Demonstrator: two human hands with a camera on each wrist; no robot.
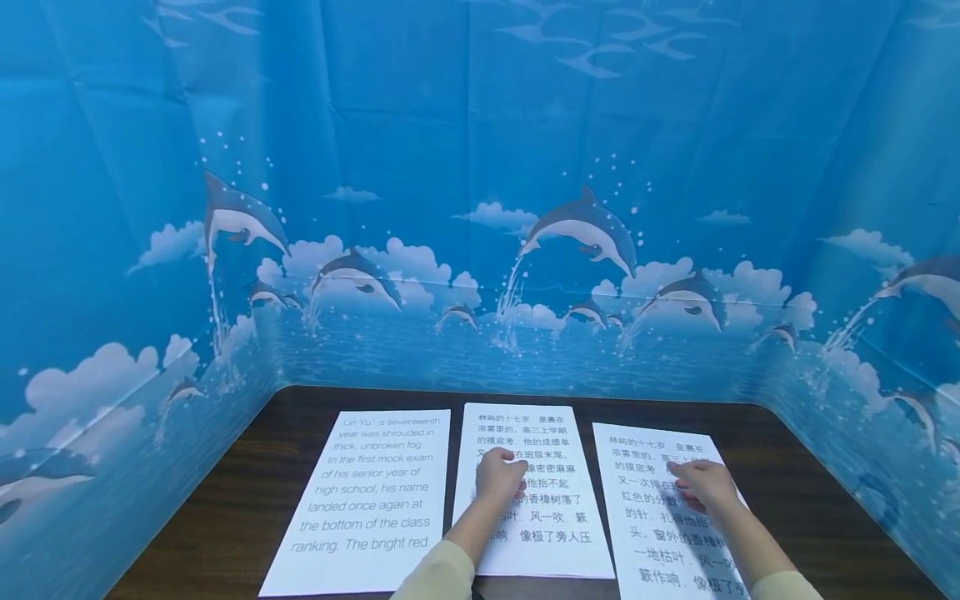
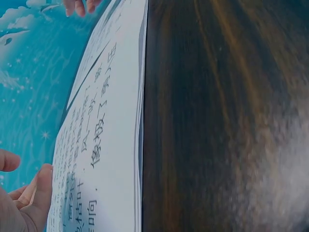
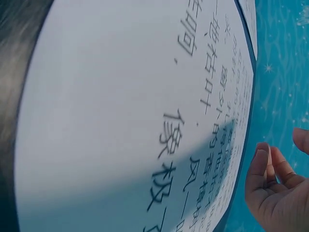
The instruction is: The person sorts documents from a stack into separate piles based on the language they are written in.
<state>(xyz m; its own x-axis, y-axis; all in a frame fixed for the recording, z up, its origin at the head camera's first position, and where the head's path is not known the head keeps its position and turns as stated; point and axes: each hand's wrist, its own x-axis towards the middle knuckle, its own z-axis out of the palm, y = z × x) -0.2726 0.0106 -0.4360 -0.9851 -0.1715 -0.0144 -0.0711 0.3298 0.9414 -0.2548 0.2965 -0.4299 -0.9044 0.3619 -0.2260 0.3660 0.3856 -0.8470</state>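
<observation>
My left hand [image 1: 500, 479] hovers over the middle stack of printed paper [image 1: 547, 554], its fingers loosely bent and nothing held. Chinese text covers that stack, and in the left wrist view its edge shows several layers. Over the right-hand printed sheet [image 1: 637, 542], also in Chinese, hangs my right hand [image 1: 707, 485]. The right wrist view shows this hand [image 3: 277, 193] with relaxed, bent fingers, thumb apart, holding nothing. A shadow falls across the sheet below it. To the left lies a page of English text [image 1: 360, 487], with neither hand on it.
The papers lie side by side on a dark wood-grain table [image 1: 217, 500]. Around its back and sides hangs a blue curtain [image 1: 420, 167] printed with dolphins, clouds and water.
</observation>
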